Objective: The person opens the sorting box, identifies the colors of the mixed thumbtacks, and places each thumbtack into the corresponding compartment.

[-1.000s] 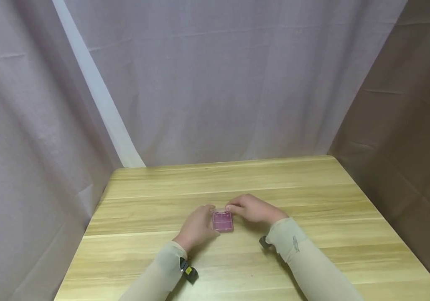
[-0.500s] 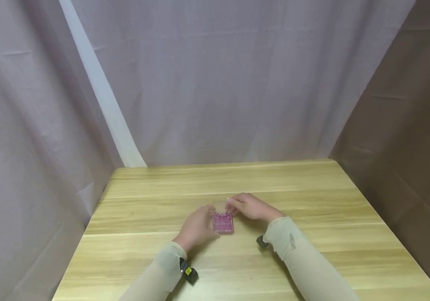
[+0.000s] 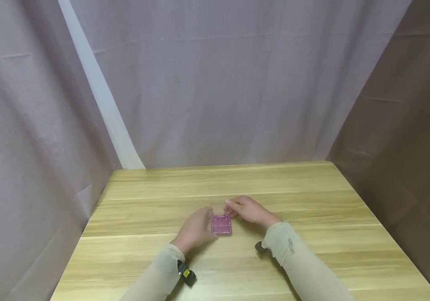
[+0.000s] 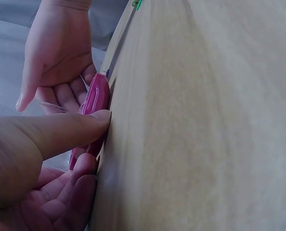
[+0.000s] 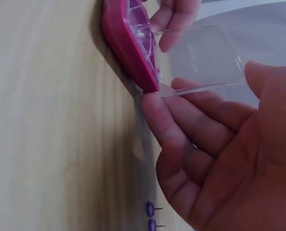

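Observation:
A small pink pill box (image 3: 221, 226), divided inside into several compartments, lies on the wooden table. Its clear lid (image 5: 201, 55) is hinged up and stands away from the base. My left hand (image 3: 196, 228) grips the box at its left side, the thumb along the near edge and the fingers at the far corner. My right hand (image 3: 249, 210) is at the far right corner and holds the lid, its thumb at the lid's free edge. In the right wrist view, fingertips (image 5: 155, 106) of that hand sit right at the box's hinge corner.
The wooden table (image 3: 154, 188) ends at a grey curtain (image 3: 207, 96) behind and on the left, with a darker brown curtain (image 3: 406, 138) on the right. Small purple-headed pins (image 5: 150, 209) show beyond the right hand, by the table's surface.
The clear lid has swung up and back from the pink base, and my right thumb and fingers have moved away from me with it. My left hand keeps its grip on the box.

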`<act>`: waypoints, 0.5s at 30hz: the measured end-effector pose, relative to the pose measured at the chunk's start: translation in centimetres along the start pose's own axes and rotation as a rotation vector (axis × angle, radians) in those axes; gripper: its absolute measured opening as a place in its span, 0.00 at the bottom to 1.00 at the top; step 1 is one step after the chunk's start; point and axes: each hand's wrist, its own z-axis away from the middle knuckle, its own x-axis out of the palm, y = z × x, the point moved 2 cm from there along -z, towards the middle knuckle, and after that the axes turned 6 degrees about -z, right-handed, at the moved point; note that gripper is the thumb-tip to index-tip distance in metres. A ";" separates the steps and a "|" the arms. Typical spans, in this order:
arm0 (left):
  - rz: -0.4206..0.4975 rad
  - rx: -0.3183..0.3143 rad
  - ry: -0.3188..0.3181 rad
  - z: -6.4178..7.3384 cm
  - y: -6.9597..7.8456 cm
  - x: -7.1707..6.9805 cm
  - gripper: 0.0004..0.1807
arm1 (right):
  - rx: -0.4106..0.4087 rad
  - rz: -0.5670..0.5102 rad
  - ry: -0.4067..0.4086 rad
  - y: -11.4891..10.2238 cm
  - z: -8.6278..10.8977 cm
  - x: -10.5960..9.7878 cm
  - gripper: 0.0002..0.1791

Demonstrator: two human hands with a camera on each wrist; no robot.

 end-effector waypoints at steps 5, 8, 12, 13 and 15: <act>0.060 0.024 -0.009 0.1 0.0 0.0 0.44 | -0.007 -0.007 0.039 0.4 0.4 0.0 0.25; 0.086 0.025 -0.017 0.2 0.0 -0.2 0.47 | -0.027 0.009 0.071 0.4 1.0 -0.3 0.24; 0.089 0.022 -0.015 0.8 0.0 -0.2 0.56 | -0.064 0.072 0.105 0.3 2.4 -0.8 0.23; 0.088 0.023 -0.017 0.9 -0.1 -0.3 0.58 | -0.079 0.094 0.109 0.3 2.9 -1.0 0.22; 0.081 0.013 -0.024 1.4 -0.3 -0.5 0.59 | -0.099 0.135 0.112 0.4 3.9 -1.3 0.20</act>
